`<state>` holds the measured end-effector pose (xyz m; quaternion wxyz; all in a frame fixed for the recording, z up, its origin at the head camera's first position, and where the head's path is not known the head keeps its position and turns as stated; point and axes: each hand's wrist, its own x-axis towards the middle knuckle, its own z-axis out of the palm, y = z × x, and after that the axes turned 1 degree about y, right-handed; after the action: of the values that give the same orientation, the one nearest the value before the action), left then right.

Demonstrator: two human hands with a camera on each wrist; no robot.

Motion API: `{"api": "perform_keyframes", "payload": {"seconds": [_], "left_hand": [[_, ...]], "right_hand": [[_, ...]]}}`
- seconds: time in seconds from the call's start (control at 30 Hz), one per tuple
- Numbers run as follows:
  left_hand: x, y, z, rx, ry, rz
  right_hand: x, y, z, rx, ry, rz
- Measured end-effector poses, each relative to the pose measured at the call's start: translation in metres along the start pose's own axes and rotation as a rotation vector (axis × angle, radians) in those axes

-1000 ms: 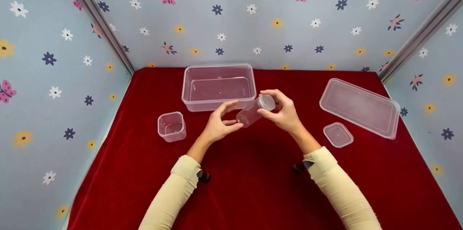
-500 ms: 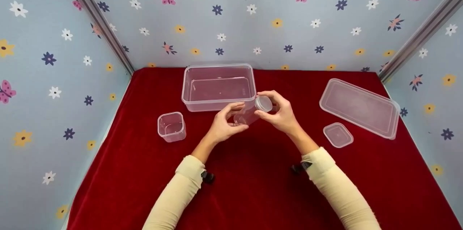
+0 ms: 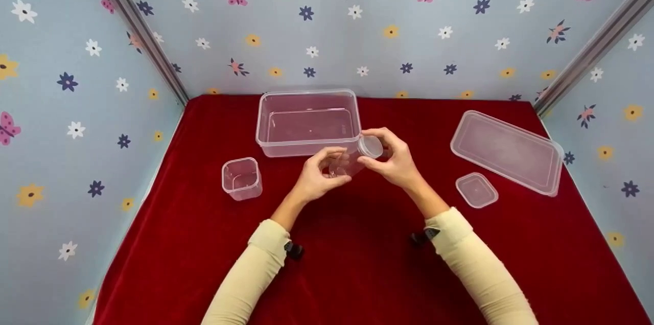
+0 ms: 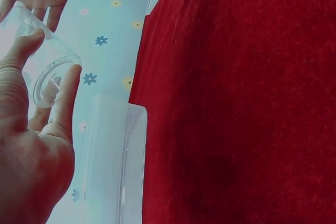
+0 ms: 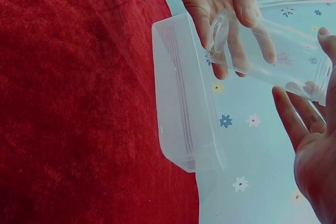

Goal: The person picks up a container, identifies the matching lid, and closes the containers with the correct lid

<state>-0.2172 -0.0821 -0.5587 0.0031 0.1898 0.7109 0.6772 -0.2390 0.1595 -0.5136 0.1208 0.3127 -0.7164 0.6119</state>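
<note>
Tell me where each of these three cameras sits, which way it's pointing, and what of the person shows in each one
Head: worn on the head, looks forward and down at the red cloth; both forearms, left hand and right hand hold a clear bottle.
Left wrist: on the left wrist, looks along the palm at the bottle's base; the right hand's fingers show at top.
Right wrist: on the right wrist, looks at the bottle's side; both hands show.
Shared: all views show the bottle and the large clear box.
</note>
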Motion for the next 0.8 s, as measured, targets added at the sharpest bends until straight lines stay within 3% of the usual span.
{"api": "perform_keyframes", "payload": {"seconds": [0.47, 0.8], "left_hand": [[0.001, -0.001, 0.001, 0.005, -0.003, 0.007], [-0.001, -0.002, -0.004, -0.034, -0.004, -0.020]], "right_hand": [[0.000, 0.002, -0.008, -0.003, -0.062, 0.002], [0.009, -0.010, -0.029, 0.020, -0.132, 0.013]]}}
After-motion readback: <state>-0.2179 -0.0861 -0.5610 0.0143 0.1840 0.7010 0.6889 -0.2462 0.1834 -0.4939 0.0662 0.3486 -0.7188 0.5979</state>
